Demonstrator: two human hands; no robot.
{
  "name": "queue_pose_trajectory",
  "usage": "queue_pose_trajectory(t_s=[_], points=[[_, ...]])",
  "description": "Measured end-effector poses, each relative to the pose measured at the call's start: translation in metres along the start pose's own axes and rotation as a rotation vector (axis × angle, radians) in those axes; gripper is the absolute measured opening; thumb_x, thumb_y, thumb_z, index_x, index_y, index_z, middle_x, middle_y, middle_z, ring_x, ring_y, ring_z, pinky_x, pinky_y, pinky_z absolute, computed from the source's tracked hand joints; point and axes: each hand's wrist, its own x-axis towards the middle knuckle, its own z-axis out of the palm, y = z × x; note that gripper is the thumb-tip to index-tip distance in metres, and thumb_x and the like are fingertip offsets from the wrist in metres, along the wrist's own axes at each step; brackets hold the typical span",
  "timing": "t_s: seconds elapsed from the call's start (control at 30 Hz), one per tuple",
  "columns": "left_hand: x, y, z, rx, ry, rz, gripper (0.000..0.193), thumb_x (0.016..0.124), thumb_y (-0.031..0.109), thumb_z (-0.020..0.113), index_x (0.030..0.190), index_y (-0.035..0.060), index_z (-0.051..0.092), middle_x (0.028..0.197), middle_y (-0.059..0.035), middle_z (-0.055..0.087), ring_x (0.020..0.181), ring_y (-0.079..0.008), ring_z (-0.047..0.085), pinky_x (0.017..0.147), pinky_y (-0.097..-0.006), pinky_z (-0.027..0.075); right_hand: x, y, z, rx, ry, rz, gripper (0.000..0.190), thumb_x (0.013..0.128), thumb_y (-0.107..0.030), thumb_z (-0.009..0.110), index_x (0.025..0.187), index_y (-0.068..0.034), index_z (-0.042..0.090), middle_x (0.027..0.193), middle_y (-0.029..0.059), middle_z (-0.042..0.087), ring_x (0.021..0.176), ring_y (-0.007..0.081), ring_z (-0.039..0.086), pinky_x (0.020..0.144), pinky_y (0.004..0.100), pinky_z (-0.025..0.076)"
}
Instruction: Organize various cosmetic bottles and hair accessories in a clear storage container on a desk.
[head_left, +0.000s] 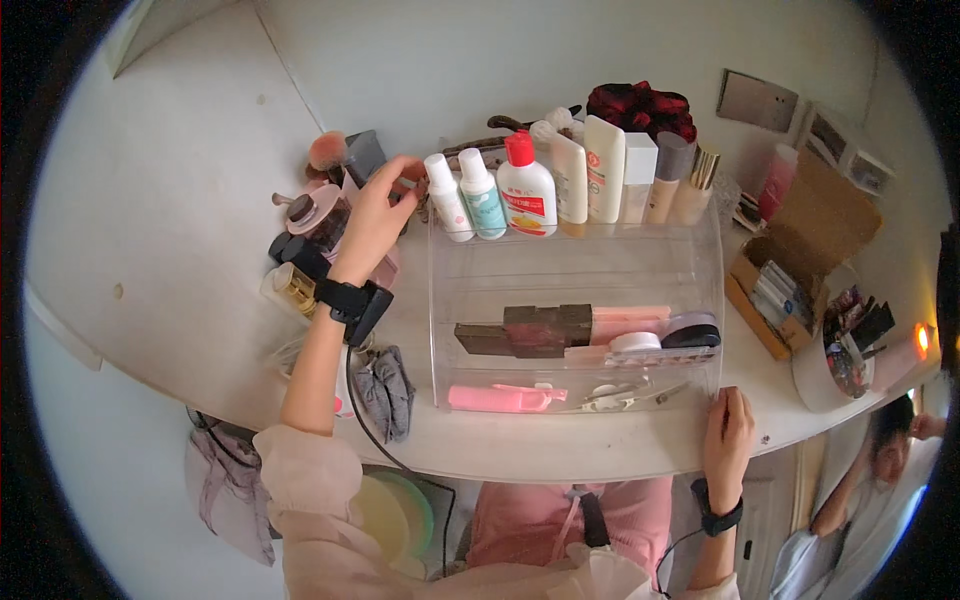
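A clear acrylic cosmetics organizer (577, 262) stands before me on the table. My left hand (382, 210) is at its back left corner, beside a white-capped bottle (448, 201); its fingertips are partly hidden, so a grip cannot be made out. My right hand (729, 420) rests with curled fingers on the table by the front right corner. Along the top tier stand a teal-and-white bottle (484, 196), a red-capped white bottle (526, 191) and several lotion and foundation bottles. Dark compacts (547, 331) lie in the middle tier. At the front lies a pink tube-shaped item (502, 398).
Left of the organizer are a makeup brush (328, 152), a lidded jar (322, 217) and a grey cloth (386, 390). To the right stand an opened cardboard box (772, 292) and a white round container (821, 379). A dark red scrunchie (637, 109) lies behind. Cables hang from both wristbands.
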Motion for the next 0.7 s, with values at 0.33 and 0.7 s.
queue_pose_trajectory(t_s=[0.33, 0.7], points=[[-0.004, -0.012, -0.004, -0.001, -0.028, 0.065, 0.025, 0.094, 0.005, 0.054, 0.118, 0.0012, 0.052, 0.110, -0.0034, 0.060, 0.096, -0.0142, 0.057, 0.086, -0.0286, 0.046, 0.001, -0.001, 0.000, -0.015, 0.005, 0.002, 0.010, 0.092, -0.004, 0.051, 0.090, 0.005, 0.054, 0.083, 0.0216, 0.057, 0.076, 0.0399, 0.055, 0.069, 0.0437, 0.045], [-0.089, 0.025, 0.014, 0.061, -0.160, -0.195, 0.056, 0.099, 0.022, 0.054, 0.146, 0.0074, 0.028, 0.141, -0.0192, 0.044, 0.114, -0.0238, 0.055, 0.095, -0.0356, 0.045, 0.003, -0.004, -0.003, -0.031, 0.039, -0.058, 0.011, 0.091, -0.005, 0.053, 0.087, 0.004, 0.053, 0.081, 0.0201, 0.056, 0.076, 0.0380, 0.056, 0.069, 0.0434, 0.045]])
